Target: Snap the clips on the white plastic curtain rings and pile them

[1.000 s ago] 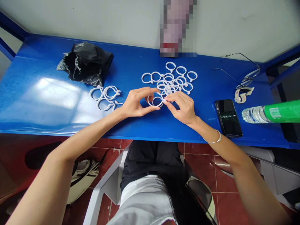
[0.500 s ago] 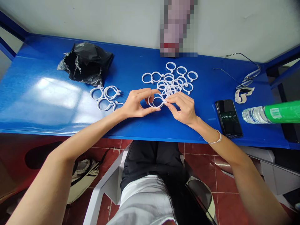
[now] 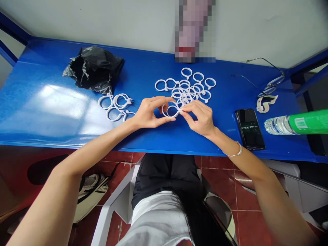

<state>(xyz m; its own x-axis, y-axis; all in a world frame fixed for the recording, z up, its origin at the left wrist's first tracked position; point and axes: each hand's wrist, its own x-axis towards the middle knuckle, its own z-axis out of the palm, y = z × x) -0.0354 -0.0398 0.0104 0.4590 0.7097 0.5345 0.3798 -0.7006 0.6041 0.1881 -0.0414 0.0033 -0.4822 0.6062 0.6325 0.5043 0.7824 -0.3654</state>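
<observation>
Two white curtain rings (image 3: 167,111), overlapping, are between my hands just above the table. My left hand (image 3: 151,113) curves around their left side, thumb below and fingers above, gripping the rim. With thumb and index finger pressed together, my right hand (image 3: 200,117) pinches their right end, covering the small eyelet part. A heap of loose white curtain rings (image 3: 185,97) lies directly behind my hands, some overlapping. To the left of my left wrist is a smaller group of rings (image 3: 114,108), linked or lying against one another.
A crumpled black plastic bag (image 3: 98,68) sits at the back left of the blue table (image 3: 143,141). On the right lie a phone (image 3: 249,129), a white wristwatch (image 3: 266,104), eyeglasses (image 3: 271,85) and a bottle with a green label (image 3: 297,123). A wall rises behind the table.
</observation>
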